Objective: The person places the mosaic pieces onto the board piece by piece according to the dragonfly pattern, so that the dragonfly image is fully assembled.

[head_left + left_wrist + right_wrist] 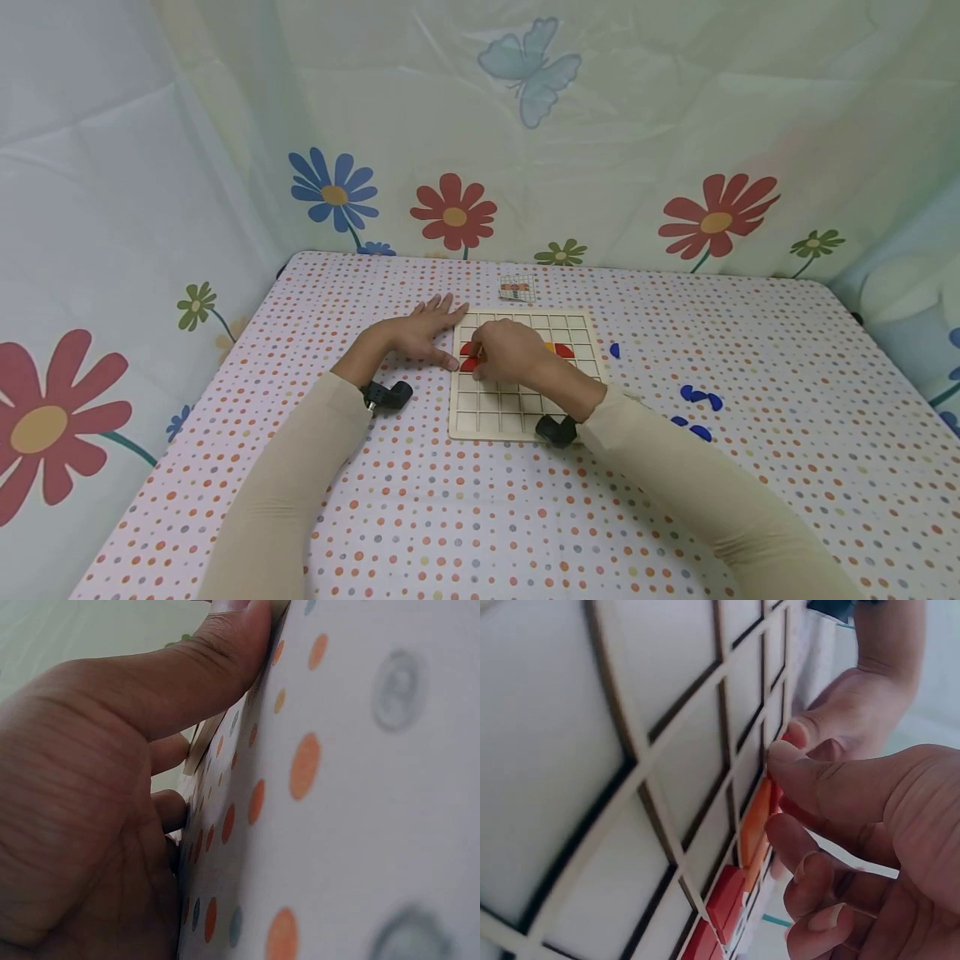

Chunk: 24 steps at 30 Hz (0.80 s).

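A square wooden grid board (487,426) lies on the table. My left hand (423,333) rests with spread, fairly straight fingers at its left edge, the thumb touching the rim. Over the board's left half, my right hand (513,353) pinches a red piece (789,736) between thumb and finger, down at the grid; the fingers hide most of it. Another red piece (467,365) shows beside the fingertips. An orange piece (756,821) and a red block (725,900) sit in nearby cells. Right of the hand, a red piece (564,352) lies next to a partly hidden yellow piece (550,347).
A small card (517,287) with a printed grid pattern lies behind the board. Several blue rounded pieces (701,432) are scattered to the right, one blue piece (615,351) close to the board. A dotted cloth (450,517) covers the table; a flowered curtain hangs behind.
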Tool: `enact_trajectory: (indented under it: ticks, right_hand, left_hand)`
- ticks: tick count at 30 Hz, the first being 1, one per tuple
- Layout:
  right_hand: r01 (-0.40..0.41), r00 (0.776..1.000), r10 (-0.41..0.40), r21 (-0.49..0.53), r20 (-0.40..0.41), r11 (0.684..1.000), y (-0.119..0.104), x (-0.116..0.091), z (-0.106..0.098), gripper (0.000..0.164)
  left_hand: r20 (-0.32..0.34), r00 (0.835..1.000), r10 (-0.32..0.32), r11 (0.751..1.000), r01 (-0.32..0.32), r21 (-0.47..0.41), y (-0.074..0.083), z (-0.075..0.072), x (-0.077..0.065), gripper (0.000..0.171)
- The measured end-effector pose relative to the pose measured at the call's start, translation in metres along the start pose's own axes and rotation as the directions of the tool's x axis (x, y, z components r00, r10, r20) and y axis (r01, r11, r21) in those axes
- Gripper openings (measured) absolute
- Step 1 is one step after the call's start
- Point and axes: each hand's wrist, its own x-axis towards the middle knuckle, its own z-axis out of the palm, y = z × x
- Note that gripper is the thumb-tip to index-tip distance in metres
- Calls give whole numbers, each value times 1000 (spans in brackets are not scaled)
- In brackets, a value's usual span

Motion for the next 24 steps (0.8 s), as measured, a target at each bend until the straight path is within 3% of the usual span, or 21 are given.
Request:
enact_trajectory:
  ticks: [11, 24]
  right_hand:
    - [-7, 1000, 7, 35, -11, 999, 3, -7, -1, 10]
    - [-20, 998, 24, 66, -66, 998, 8, -18, -2, 12]
  left_hand:
    - [-2, 1000, -2, 1000, 2, -4, -1, 0, -2, 106]
    - [4, 1000, 3, 1000, -3, -11, 0, -1, -2, 106]
